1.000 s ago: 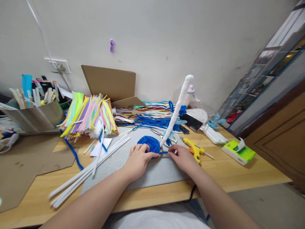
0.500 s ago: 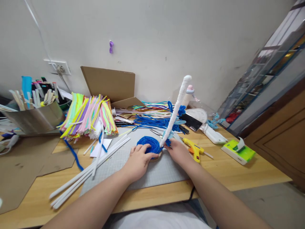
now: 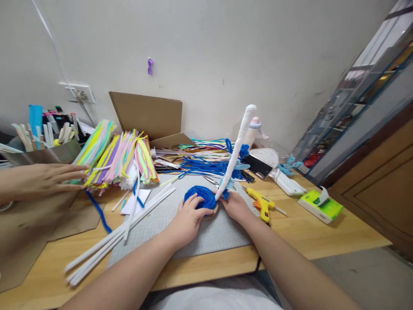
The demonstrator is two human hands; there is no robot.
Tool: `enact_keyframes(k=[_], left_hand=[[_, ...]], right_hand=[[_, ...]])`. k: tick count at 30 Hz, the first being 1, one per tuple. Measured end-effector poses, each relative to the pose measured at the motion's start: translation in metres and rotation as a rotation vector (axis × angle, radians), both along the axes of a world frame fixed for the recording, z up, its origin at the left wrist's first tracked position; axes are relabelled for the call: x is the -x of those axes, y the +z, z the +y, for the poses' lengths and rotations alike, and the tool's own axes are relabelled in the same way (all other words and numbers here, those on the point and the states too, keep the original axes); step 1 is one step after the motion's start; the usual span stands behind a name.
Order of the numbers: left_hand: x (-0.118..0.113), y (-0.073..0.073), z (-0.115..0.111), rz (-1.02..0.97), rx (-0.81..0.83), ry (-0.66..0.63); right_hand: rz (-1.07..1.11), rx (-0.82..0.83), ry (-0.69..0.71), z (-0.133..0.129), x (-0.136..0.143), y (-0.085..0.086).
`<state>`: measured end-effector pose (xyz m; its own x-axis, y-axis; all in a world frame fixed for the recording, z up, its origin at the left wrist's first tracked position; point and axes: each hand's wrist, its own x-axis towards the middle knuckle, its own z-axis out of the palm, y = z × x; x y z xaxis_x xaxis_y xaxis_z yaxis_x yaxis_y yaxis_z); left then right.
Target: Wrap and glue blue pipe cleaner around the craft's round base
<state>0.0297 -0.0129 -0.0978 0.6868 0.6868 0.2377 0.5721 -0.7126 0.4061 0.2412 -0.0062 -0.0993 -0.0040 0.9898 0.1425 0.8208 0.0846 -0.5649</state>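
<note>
A round blue base, coiled from fuzzy pipe cleaner, lies on the grey cutting mat. My left hand grips it from the near left, fingers curled over its top and thumb along its front. From the base's right side rises a white wrapped stick, tilted to the right. Blue flowers are fixed along the stick. At the stick's foot, my right hand is closed, its fingertips partly hidden behind the lower flowers.
At the left, another person's hand reaches over the coloured pipe cleaners. White strips lie left of the mat. To the right are a yellow glue gun, a phone and a green tissue pack. Scissors lie behind the base.
Another person's hand has come in from the left, and a bundle of coloured pipe cleaners there has lifted. My hands stay at the base and stick; the view shifted slightly.
</note>
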Motion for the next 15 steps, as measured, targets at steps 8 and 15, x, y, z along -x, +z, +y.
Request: enact_keyframes(k=[8,15], left_hand=[[0.019,0.022,0.012,-0.008,0.021,-0.168],[0.039,0.032,0.025,0.041,0.03,-0.234]], right_hand=[[-0.033,0.03,-0.036,-0.011,0.006,0.002],[-0.08,0.047,-0.029,-0.034,0.019,-0.002]])
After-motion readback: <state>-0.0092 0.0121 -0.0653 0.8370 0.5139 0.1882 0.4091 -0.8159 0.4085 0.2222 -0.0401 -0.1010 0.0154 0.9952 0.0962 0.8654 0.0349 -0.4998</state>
